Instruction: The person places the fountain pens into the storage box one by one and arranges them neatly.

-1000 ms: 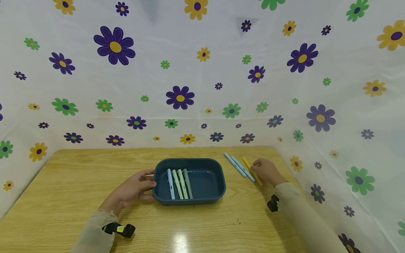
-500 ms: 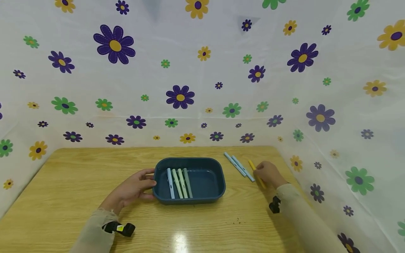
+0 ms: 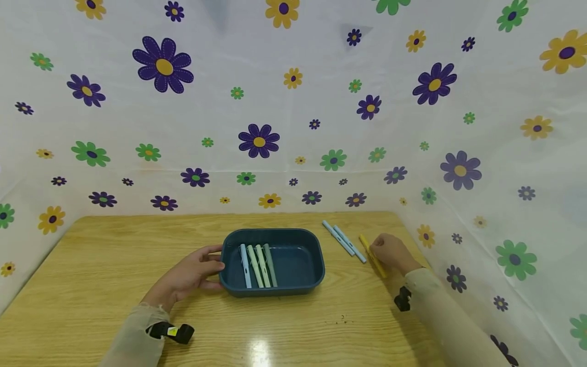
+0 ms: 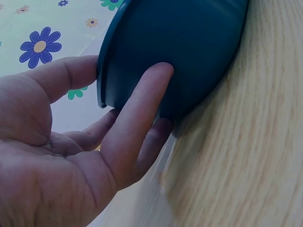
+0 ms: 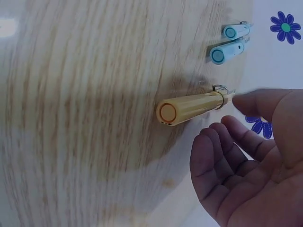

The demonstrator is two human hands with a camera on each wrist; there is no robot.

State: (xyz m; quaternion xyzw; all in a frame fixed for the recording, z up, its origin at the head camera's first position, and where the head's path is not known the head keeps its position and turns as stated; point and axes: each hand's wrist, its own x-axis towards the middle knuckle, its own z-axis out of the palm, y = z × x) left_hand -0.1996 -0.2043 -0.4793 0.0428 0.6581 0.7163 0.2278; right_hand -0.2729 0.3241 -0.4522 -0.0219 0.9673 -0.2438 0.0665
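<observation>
At nine o'clock on the dark blue box [image 3: 298, 267], I have the left hand [image 3: 191, 274] gripping its end, thumb at the rim, fingers against the outer wall. Over at three o'clock, the right hand [image 3: 393, 251] pinches the yellow pen [image 5: 191, 109] near its clip; whether the pen is off the wooden table [image 3: 101, 280], I can't tell. Between two and three o'clock, two light blue pens [image 3: 350, 244] lie side by side. Inside the box, on its nine o'clock half, I count a light blue pen [image 3: 245, 265], two pale green pens [image 3: 263, 266] and a grey-green pen [image 3: 270, 265].
</observation>
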